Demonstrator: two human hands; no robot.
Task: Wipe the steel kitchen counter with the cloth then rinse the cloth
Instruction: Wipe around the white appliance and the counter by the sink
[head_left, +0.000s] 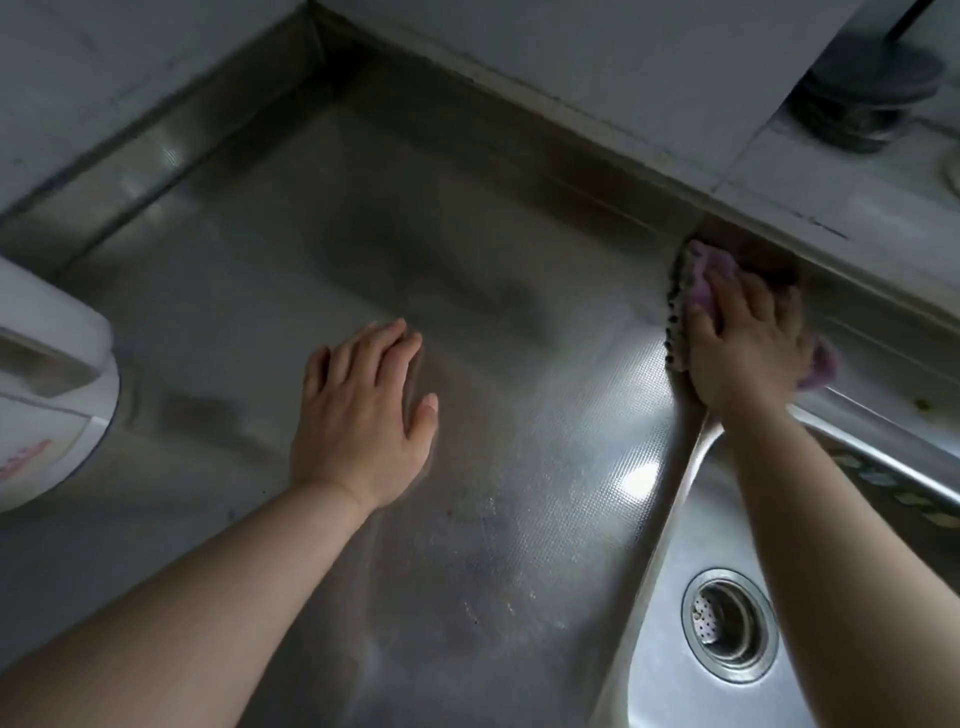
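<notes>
The steel counter (363, 249) fills the middle of the view, with a dotted texture and bright glare spots. My left hand (363, 410) lies flat on it, fingers straight and together, holding nothing. My right hand (748, 343) presses a purple cloth (696, 280) onto the counter's back right part, close to the tiled wall and just beyond the sink's corner. A white, dark-dotted edge of the cloth shows to the left of my fingers, and a bit of purple sticks out on the right side of the hand.
A steel sink (670, 613) with a round drain strainer (727, 623) lies at the lower right. A white appliance (47, 379) stands at the left edge. Tiled walls (571, 62) close the back and left. A dark round object (872, 98) sits on the ledge at top right.
</notes>
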